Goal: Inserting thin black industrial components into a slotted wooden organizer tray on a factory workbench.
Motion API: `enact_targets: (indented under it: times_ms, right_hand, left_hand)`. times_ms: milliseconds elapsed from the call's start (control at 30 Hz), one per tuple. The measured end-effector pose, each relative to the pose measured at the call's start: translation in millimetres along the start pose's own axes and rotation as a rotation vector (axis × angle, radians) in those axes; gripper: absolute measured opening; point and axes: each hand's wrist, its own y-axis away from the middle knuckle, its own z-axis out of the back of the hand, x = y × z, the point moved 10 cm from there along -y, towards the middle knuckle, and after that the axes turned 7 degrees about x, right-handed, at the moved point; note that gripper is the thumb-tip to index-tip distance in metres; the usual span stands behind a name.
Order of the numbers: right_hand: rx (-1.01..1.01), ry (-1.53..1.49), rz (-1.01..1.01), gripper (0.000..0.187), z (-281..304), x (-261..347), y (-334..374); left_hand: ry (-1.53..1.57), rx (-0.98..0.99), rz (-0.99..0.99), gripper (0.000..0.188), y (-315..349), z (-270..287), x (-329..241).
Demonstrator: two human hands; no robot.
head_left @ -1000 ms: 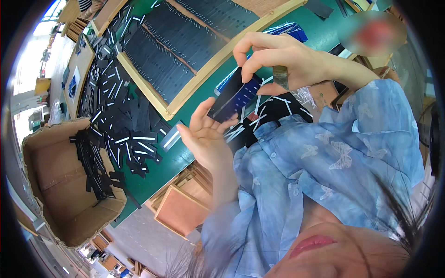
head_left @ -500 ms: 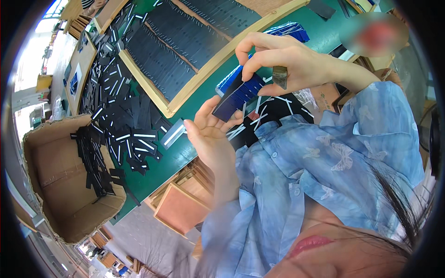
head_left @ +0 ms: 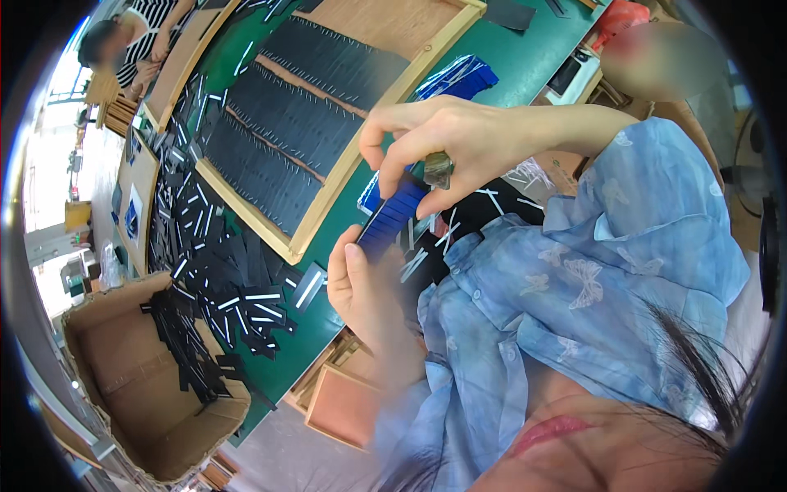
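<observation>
Between my two hands I hold a dark blue strip with a ridged face and a black edge, tilted above my lap. My left hand pinches its lower end between thumb and fingers. At the upper end my right hand grips it, index finger bent over the top and thumb below. A small grey-brown block is tucked among the right hand's fingers. Partly hidden behind the strip lies another bright blue piece. White slivers are scattered on the dark cloth over my lap.
A wooden-rimmed tray with rows of black strips lies on the green table. Loose black strips pile left of it. A cardboard box holds more. A blue bundle lies beyond my right hand. Another person is at far left.
Both hands have moved left in view with the strip. My left fingers have closed from a loose, open cradle into a pinch on its lower end. The view has shifted.
</observation>
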Motion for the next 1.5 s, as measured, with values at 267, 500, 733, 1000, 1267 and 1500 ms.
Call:
enact_targets:
  times_ms: [267,500,733,1000,1267,1500]
  right_hand:
    - [-0.031,-0.082,0.06,0.028,-1.0,6.5,-3.0]
    - [-0.018,-0.09,0.034,0.027,-2.0,3.0,-3.1]
    - [-0.039,-0.139,0.065,0.027,-0.1,4.7,-1.7]
    - [-0.05,-0.181,0.083,0.028,-0.2,6.2,-2.9]
    - [-0.057,-0.168,0.107,0.028,-0.5,8.6,-3.3]
    - [-0.057,-0.179,0.111,0.028,-1.5,7.9,-4.4]
  left_hand:
    - [0.045,0.009,0.001,0.03,2.7,2.3,-3.1]
    - [0.071,-0.001,-0.001,0.03,2.1,4.1,-2.6]
    - [0.069,-0.014,0.006,0.03,-0.7,3.7,-0.2]
    - [0.076,-0.006,0.008,0.031,-1.2,4.8,-0.1]
    - [0.07,0.019,0.02,0.03,1.0,4.0,-1.0]
    - [0.073,0.042,0.018,0.03,2.9,6.3,-2.4]
